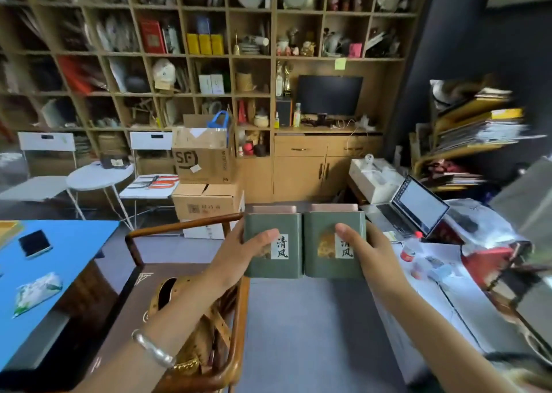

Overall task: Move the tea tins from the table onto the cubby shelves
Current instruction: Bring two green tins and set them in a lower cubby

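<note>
Clearly 清风 labels, two tea tins (286,243), SF box (203,159)

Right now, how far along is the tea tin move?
Done: nothing clearly. No matching green tin is visible in the cubby shelves from here. In hand: the left hand grips the left green tin and the right hand grips the right green tin, side by side in mid-air, facing the shelves. Left: carry both across and set them in a cubby. Whether more tins wait on a table can't be told.
</note>
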A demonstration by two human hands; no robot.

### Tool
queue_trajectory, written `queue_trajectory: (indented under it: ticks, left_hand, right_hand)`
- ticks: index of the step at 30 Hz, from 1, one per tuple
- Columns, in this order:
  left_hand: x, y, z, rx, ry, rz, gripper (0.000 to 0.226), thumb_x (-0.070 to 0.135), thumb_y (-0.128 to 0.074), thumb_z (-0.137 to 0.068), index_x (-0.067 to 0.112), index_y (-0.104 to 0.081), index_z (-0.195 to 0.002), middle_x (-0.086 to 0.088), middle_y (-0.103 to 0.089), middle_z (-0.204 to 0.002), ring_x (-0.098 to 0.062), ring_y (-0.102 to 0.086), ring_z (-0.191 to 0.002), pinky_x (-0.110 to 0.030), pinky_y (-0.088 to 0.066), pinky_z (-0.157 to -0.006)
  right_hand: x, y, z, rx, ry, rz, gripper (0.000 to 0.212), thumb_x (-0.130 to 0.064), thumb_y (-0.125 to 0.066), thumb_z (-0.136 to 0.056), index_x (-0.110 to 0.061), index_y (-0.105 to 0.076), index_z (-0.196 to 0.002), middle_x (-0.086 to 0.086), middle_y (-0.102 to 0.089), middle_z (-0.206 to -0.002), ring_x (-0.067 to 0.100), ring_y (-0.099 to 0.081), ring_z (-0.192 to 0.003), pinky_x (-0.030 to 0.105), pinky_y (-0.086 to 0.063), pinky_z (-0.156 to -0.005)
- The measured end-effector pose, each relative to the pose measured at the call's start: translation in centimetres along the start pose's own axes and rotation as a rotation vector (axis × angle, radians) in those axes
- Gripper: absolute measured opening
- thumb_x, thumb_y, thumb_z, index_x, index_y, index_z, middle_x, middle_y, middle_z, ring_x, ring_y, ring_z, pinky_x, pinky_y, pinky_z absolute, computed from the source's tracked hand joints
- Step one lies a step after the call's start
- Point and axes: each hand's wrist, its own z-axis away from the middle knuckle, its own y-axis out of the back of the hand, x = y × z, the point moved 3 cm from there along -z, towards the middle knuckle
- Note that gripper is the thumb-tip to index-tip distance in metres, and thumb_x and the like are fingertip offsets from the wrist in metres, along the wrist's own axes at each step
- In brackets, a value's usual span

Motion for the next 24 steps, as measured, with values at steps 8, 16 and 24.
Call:
queue_trajectory:
  ticks: [8, 16, 24]
  left_hand:
    - [-0.7, -3.2, -15.2, -0.051, -0.025, -0.034, 0.067, 0.071, -0.063, -0.058, 0.031, -0.06, -0.112, 0.005, -0.076, -0.098, -0.012, -0.072, -0.091, -0.022, -0.055, -0.068]
    - [0.6, 0.9, -35.0, 0.054, -0.021, -0.006, 0.066, 0.08, -0.07, -0.047, 0.043, -0.064, -0.102, 0.005, -0.076, -0.097, -0.013, -0.073, -0.088, -0.025, -0.057, -0.069]
    - [3.9, 8.5, -48.5, 0.264, -0.062, 0.003, 0.065, 0.086, -0.073, -0.03, 0.054, -0.067, -0.087, 0.007, -0.078, -0.092, -0.013, -0.074, -0.084, -0.034, -0.057, -0.076]
  right_hand:
    - [2.9, 4.1, -13.1, 0.075, -0.013, 0.011, 0.055, -0.064, -0.073, -0.059, -0.03, -0.07, -0.102, -0.002, -0.076, -0.095, 0.014, -0.073, -0.087, 0.028, -0.055, -0.07]
    - [2.4, 1.5, -34.8, -0.031, -0.032, 0.064, 0.053, -0.056, -0.078, -0.061, -0.027, -0.068, -0.104, -0.004, -0.077, -0.09, 0.012, -0.074, -0.079, 0.017, -0.056, -0.057]
    - [1.6, -4.8, -51.3, -0.162, -0.02, 0.016, 0.056, -0.056, -0.073, -0.058, -0.028, -0.064, -0.106, -0.001, -0.077, -0.089, 0.017, -0.075, -0.078, 0.021, -0.057, -0.056]
